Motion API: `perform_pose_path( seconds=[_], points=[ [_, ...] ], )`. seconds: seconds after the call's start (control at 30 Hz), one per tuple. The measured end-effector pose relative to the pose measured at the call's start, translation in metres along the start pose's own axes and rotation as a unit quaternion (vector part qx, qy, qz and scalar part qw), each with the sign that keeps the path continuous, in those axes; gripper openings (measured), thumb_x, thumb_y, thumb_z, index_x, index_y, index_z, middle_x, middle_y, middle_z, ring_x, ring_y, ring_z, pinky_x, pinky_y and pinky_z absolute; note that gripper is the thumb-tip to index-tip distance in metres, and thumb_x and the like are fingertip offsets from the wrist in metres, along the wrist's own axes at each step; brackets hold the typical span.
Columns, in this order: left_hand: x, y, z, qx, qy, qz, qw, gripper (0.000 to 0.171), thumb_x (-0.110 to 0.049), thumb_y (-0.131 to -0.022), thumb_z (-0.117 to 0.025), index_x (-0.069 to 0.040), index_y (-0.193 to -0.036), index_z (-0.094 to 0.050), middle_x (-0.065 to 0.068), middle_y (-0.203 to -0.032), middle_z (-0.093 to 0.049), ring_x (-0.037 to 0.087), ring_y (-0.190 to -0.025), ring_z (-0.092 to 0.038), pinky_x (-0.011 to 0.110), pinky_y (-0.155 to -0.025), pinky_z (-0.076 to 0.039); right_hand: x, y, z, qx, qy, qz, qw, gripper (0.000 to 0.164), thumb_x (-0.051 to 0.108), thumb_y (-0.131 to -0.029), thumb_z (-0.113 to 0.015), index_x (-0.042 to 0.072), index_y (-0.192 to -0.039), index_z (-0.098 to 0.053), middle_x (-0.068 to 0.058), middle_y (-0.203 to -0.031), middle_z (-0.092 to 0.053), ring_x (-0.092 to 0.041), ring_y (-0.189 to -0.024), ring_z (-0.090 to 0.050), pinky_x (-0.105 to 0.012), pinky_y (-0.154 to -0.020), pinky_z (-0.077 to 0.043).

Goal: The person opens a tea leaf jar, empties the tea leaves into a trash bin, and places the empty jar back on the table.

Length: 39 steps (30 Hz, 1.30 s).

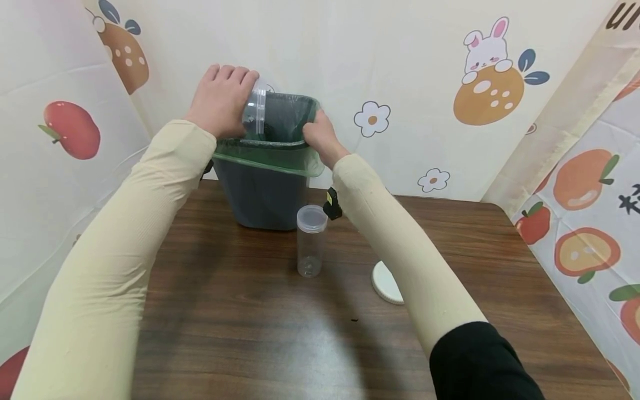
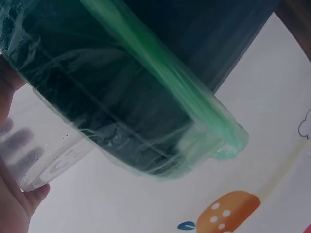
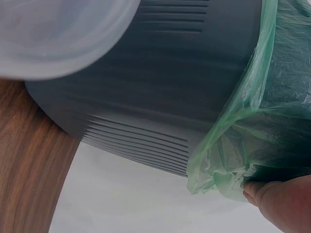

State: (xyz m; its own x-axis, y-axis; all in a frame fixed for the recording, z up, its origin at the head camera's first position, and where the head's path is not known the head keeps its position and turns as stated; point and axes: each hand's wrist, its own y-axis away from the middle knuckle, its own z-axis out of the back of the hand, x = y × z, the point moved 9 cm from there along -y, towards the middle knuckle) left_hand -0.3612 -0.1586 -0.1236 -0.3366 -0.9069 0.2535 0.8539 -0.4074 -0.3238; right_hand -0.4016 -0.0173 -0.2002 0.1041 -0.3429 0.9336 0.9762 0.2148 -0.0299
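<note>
My left hand [image 1: 220, 103] grips a clear plastic jar [image 1: 256, 105], tipped with its mouth over the bin's opening. Seen from the left wrist, the fingers show through the jar's wall [image 2: 48, 145]. A dark grey trash bin [image 1: 262, 191] stands lined with a green plastic bag [image 1: 272, 157], folded over its rim. On the bin's right side, my right hand [image 1: 322, 136] holds the rim through the bag. In the right wrist view, that hand [image 3: 286, 201] pinches the bag's edge at the corner. Most of the bin's inside is hidden.
A clear lidded canister [image 1: 311, 244] stands upright just in front of the bin. Partly behind the right forearm lies a round white lid [image 1: 386, 283]. One small dark bit [image 1: 354, 320] lies on the wooden table [image 1: 280, 344]. Printed curtains [image 1: 400, 50] close off the back and sides.
</note>
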Motion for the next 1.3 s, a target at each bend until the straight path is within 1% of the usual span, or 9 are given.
perform_pose_path(
  seconds=[0.2,0.27,0.43,0.6,0.83,1.0,1.13,1.2,1.3],
  points=[
    [0.000,0.001,0.000,-0.007,-0.009,-0.007,0.9999,0.095,-0.018,-0.066,-0.085,0.006,-0.139,-0.030,0.029,-0.136,-0.037,0.046,-0.126,-0.031,0.055,-0.109,-0.018,0.000,-0.001,-0.001,0.004,0.001,-0.004,1.000,0.064,-0.003,-0.092,-0.032,0.009,-0.152,-0.013,-0.005,-0.154,-0.022,-0.013,-0.136,-0.024,-0.026,-0.109,-0.021],
    [0.000,0.000,0.001,-0.010,-0.010,-0.008,0.9999,0.094,-0.017,-0.065,-0.085,0.005,-0.139,-0.030,0.029,-0.136,-0.037,0.046,-0.126,-0.032,0.055,-0.109,-0.017,0.000,-0.001,-0.001,0.006,0.000,-0.006,1.000,0.066,-0.003,-0.092,-0.032,0.010,-0.153,-0.010,-0.004,-0.156,-0.019,-0.011,-0.139,-0.020,-0.026,-0.110,-0.020],
    [-0.002,0.000,0.002,-0.013,-0.014,-0.013,0.9997,0.094,-0.017,-0.065,-0.085,0.005,-0.138,-0.031,0.029,-0.135,-0.038,0.047,-0.126,-0.032,0.055,-0.109,-0.016,-0.001,-0.002,-0.001,0.005,-0.001,-0.013,1.000,0.066,-0.002,-0.093,-0.031,0.010,-0.153,-0.007,-0.002,-0.157,-0.014,-0.008,-0.140,-0.015,-0.024,-0.110,-0.019],
    [-0.004,-0.001,0.002,-0.015,-0.024,-0.024,0.9993,0.093,-0.015,-0.065,-0.085,0.005,-0.138,-0.032,0.028,-0.136,-0.038,0.046,-0.127,-0.031,0.054,-0.110,-0.013,-0.001,-0.002,-0.001,0.005,-0.001,-0.010,1.000,0.066,-0.003,-0.093,-0.031,0.011,-0.153,-0.009,-0.002,-0.157,-0.016,-0.008,-0.139,-0.016,-0.025,-0.110,-0.019],
    [-0.012,0.001,0.002,-0.037,-0.037,-0.067,0.9964,0.083,-0.004,-0.067,-0.079,0.005,-0.137,-0.035,0.027,-0.134,-0.040,0.044,-0.127,-0.032,0.052,-0.112,-0.011,0.000,-0.001,-0.001,0.005,-0.002,-0.007,1.000,0.066,-0.003,-0.093,-0.031,0.011,-0.153,-0.009,-0.001,-0.157,-0.016,-0.009,-0.139,-0.017,-0.024,-0.109,-0.019],
    [-0.015,0.003,0.003,-0.052,-0.040,-0.090,0.9938,0.085,-0.001,-0.063,-0.080,0.005,-0.136,-0.037,0.025,-0.133,-0.043,0.042,-0.127,-0.034,0.052,-0.112,-0.012,0.000,-0.001,-0.001,0.004,-0.003,-0.010,1.000,0.066,-0.002,-0.093,-0.031,0.011,-0.153,-0.009,-0.002,-0.157,-0.016,-0.010,-0.140,-0.016,-0.025,-0.110,-0.019],
    [-0.016,0.003,0.004,-0.059,-0.041,-0.104,0.9920,0.087,0.002,-0.061,-0.082,0.002,-0.137,-0.039,0.022,-0.134,-0.044,0.039,-0.128,-0.034,0.049,-0.113,-0.009,0.000,-0.001,-0.001,0.003,-0.002,-0.008,1.000,0.065,-0.002,-0.093,-0.031,0.011,-0.153,-0.011,-0.003,-0.156,-0.019,-0.009,-0.136,-0.022,-0.025,-0.109,-0.021],
    [-0.018,0.004,0.005,-0.066,-0.044,-0.117,0.9899,0.085,0.004,-0.062,-0.081,-0.001,-0.136,-0.040,0.020,-0.135,-0.046,0.038,-0.129,-0.034,0.047,-0.113,-0.008,0.000,-0.001,-0.001,0.002,-0.002,-0.005,1.000,0.064,-0.003,-0.093,-0.032,0.011,-0.152,-0.013,-0.004,-0.154,-0.022,-0.010,-0.133,-0.026,-0.025,-0.108,-0.022],
    [-0.023,0.006,0.007,-0.080,-0.057,-0.145,0.9846,0.078,0.011,-0.067,-0.075,-0.004,-0.136,-0.042,0.017,-0.135,-0.048,0.035,-0.130,-0.034,0.045,-0.114,-0.007,0.000,-0.001,-0.001,0.001,0.000,-0.005,1.000,0.064,-0.002,-0.093,-0.032,0.011,-0.152,-0.013,-0.005,-0.154,-0.023,-0.010,-0.132,-0.027,-0.026,-0.109,-0.022]
  ],
)
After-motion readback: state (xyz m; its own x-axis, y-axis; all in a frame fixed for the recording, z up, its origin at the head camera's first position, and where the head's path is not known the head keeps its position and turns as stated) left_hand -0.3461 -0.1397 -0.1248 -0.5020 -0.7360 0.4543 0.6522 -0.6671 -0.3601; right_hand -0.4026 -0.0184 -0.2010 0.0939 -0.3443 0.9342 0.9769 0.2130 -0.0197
